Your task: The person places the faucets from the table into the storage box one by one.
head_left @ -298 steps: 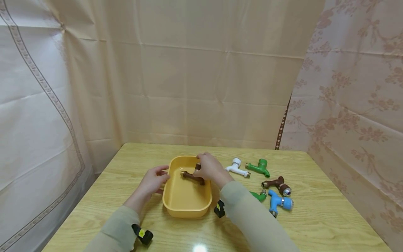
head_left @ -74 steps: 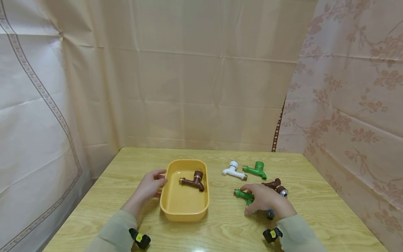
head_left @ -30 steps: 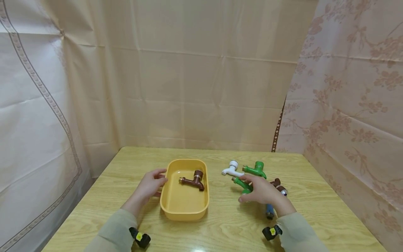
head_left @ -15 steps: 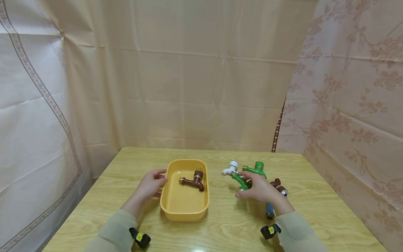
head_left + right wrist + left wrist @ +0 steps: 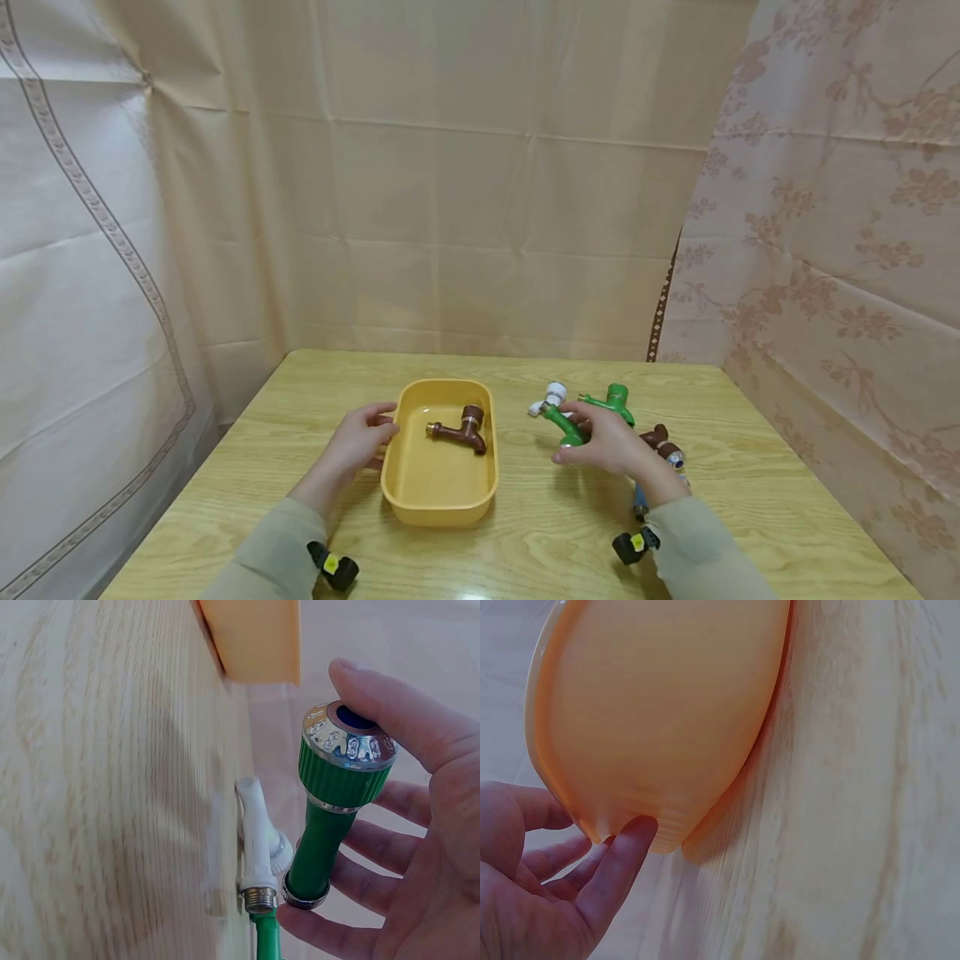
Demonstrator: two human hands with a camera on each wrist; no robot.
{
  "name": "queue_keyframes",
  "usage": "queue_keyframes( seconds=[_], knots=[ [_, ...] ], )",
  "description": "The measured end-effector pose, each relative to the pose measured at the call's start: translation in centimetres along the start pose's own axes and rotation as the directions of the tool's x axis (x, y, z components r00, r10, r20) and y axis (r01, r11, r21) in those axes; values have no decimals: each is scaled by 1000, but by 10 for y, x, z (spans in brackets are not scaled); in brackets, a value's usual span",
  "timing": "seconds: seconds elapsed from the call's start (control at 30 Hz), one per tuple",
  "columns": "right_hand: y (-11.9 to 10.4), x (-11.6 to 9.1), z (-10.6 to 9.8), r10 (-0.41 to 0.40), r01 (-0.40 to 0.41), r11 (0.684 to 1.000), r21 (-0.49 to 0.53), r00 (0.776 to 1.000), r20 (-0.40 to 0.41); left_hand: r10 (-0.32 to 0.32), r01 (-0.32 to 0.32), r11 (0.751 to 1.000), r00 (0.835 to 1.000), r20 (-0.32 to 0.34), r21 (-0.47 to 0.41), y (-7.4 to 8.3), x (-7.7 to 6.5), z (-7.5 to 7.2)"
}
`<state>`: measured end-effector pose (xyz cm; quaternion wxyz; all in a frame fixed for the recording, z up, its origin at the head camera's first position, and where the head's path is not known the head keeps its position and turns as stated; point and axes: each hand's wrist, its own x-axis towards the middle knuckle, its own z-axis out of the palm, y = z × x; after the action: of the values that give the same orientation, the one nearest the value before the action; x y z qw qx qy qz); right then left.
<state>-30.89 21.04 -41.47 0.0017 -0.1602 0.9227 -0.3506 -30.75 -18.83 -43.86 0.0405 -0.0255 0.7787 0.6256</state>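
Note:
In the head view my left hand [image 5: 360, 437] holds the left side of a yellow plastic tub [image 5: 438, 507]; its fingertips meet the rim and outer wall in the left wrist view. A brown faucet [image 5: 459, 432] with a brass threaded end lies inside the tub. My right hand [image 5: 611, 442] grips a green faucet [image 5: 562, 425] above the table. Its thumb presses the chrome-capped knob [image 5: 349, 750] and the fingers curl behind the body. Just beyond it lies a white faucet [image 5: 555, 393], partly hidden.
Another green faucet [image 5: 617, 400] lies behind the right hand. A brown faucet [image 5: 663, 446] and a blue faucet [image 5: 641, 502], mostly covered by the right hand and wrist, lie to the right. Curtains surround the wooden table [image 5: 525, 550].
Since the oldest frame, the right hand has left the brown faucet in the tub and gripped the green faucet. Lately it lifts it and moves left. The left hand stays at the tub.

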Motion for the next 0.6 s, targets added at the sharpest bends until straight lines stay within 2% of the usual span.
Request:
queue_keyframes(
  seconds=[0.37,0.6],
  knots=[
    [-7,10,5,-5,6,999,-43,1000,10,5,-5,1000,1000,4,-13,1,-2,0],
    [-13,13,10,-24,24,999,-24,1000,3,4,-4,1000,1000,1,-15,1,-1,0]
  ],
)
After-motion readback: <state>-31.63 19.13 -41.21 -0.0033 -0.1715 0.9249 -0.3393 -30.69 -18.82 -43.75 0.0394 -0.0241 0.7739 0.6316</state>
